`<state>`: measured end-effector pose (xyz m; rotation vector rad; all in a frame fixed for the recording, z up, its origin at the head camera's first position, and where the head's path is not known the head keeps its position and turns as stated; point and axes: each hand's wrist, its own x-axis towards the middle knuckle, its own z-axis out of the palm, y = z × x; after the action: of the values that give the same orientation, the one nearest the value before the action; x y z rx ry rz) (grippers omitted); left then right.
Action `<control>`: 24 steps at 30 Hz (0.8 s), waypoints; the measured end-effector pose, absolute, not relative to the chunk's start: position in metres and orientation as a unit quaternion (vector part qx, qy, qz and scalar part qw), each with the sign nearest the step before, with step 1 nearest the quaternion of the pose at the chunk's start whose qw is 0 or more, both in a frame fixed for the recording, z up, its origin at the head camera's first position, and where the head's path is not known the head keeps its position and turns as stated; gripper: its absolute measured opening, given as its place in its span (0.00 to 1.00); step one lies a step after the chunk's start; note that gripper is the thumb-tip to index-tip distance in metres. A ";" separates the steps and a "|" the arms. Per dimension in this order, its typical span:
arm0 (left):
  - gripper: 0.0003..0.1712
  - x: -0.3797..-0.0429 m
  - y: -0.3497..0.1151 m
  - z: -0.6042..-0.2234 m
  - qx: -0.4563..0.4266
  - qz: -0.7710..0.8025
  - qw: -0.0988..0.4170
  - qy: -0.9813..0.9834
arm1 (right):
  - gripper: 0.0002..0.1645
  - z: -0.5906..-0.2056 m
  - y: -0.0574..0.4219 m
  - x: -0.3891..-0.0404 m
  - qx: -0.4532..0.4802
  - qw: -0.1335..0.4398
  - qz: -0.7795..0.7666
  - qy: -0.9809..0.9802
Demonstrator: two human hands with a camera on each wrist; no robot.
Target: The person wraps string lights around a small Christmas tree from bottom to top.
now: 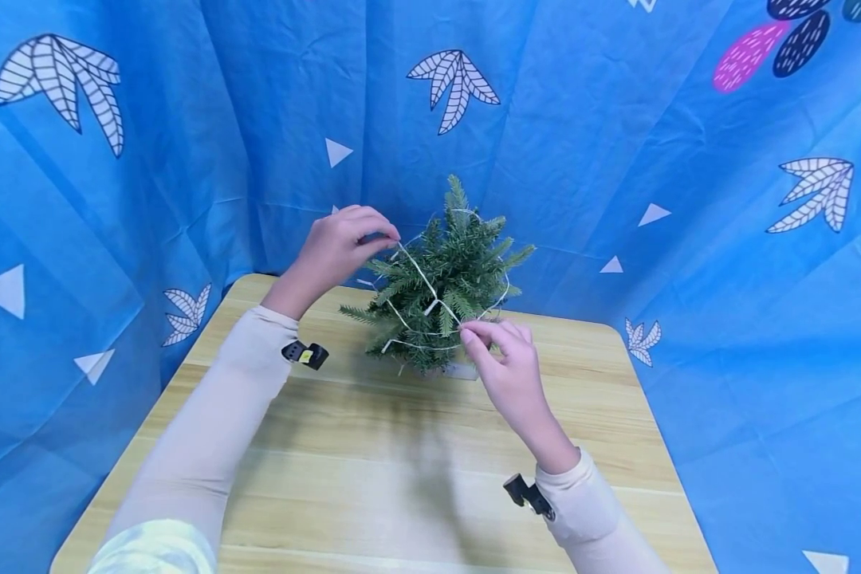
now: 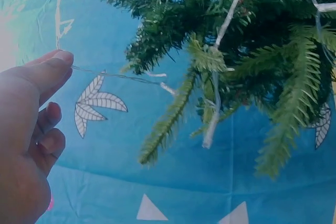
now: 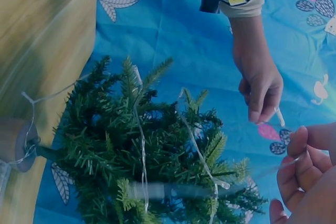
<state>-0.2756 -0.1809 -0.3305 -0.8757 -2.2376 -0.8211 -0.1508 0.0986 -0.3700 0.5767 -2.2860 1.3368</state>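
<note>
A small artificial Christmas tree (image 1: pixel 466 255) stands on the table, wound with a thin string of lights (image 1: pixel 419 273) with small clear bulbs. My left hand (image 1: pixel 340 243) pinches the string between thumb and fingertips at the tree's upper left. Lower down, in front of the branches, my right hand (image 1: pixel 505 367) pinches the same strand. Between the two hands the strand runs slanting and nearly straight, with one bulb (image 1: pixel 431 306) along it. In the right wrist view, more turns of wire cross the tree (image 3: pixel 126 145), above its round base (image 3: pixel 21 142).
A pale wooden table (image 1: pixel 344 478) carries the tree near its back edge. Beside the base lies a whitish box (image 1: pixel 461 371), partly hidden by branches. Blue patterned cloth (image 1: pixel 581 104) hangs close behind and at both sides.
</note>
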 end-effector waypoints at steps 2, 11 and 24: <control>0.04 -0.275 -0.183 -0.335 -0.325 -0.308 0.294 -0.844 | 0.08 -0.372 0.100 -0.150 0.208 0.212 0.480 -0.825; 0.05 -0.266 -0.181 -0.352 -0.319 -0.291 0.265 -0.862 | 0.06 -0.377 0.112 -0.148 0.198 0.219 0.475 -0.829; 0.05 -0.262 -0.172 -0.375 -0.325 -0.261 0.232 -0.879 | 0.08 -0.378 0.121 -0.147 0.178 0.218 0.482 -0.830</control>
<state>-0.2616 -0.1724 -0.3750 -0.8929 -2.4155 -0.7173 -0.1472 0.1206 -0.3778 0.4918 -2.2986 1.3335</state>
